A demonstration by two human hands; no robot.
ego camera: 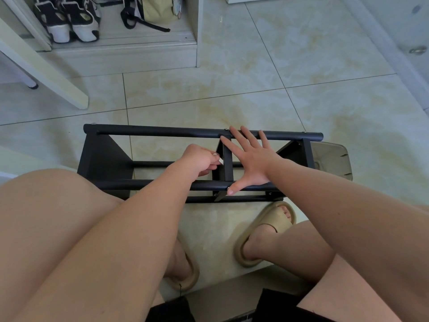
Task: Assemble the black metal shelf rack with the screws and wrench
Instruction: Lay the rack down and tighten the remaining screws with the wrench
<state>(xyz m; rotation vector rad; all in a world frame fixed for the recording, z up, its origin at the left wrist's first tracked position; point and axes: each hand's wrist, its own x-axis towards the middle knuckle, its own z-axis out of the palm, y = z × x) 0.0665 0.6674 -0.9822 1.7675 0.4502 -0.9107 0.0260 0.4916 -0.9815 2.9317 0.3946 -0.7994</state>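
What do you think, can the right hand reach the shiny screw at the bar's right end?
Probably yes. The right hand lies flat on that bar, and nothing sits between it and the screw.

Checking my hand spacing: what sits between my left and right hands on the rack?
The black middle crosspiece, seen in the head view: left hand, pinching a small pale piece, on one side; flat right hand on the other.

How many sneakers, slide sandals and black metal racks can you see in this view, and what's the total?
Sneakers: 2
Slide sandals: 2
Black metal rack: 1
Total: 5
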